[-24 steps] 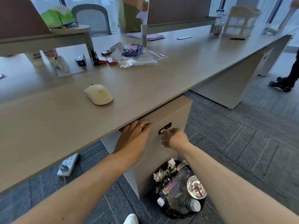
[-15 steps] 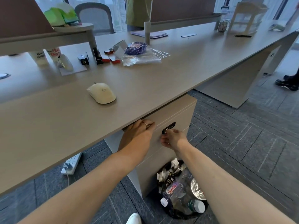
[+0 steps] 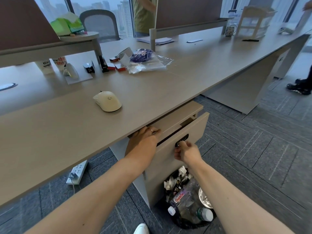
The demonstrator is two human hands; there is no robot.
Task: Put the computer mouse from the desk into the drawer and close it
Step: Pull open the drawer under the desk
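A cream computer mouse [image 3: 108, 101] lies on the wooden desk [image 3: 50, 132], untouched, above and left of my hands. Under the desk edge stands a beige cabinet whose top drawer [image 3: 194, 127] is pulled out a little, showing a dark gap along its top. My left hand [image 3: 145, 141] grips the drawer's top edge, fingers curled over it. My right hand [image 3: 186, 152] pinches the black lock panel [image 3: 182, 140] on the drawer front. The drawer's inside is hidden.
A bin [image 3: 189, 200] full of bottles and wrappers sits on the floor right below the drawer. A power strip [image 3: 77, 172] lies under the desk. Plastic bags [image 3: 145, 63], small boxes and cups clutter the desk's far side. Another person's shoe [image 3: 297, 86] is at far right.
The drawer has slid out from flush to slightly open. Both hands moved outward with it, staying on its top edge and lock.
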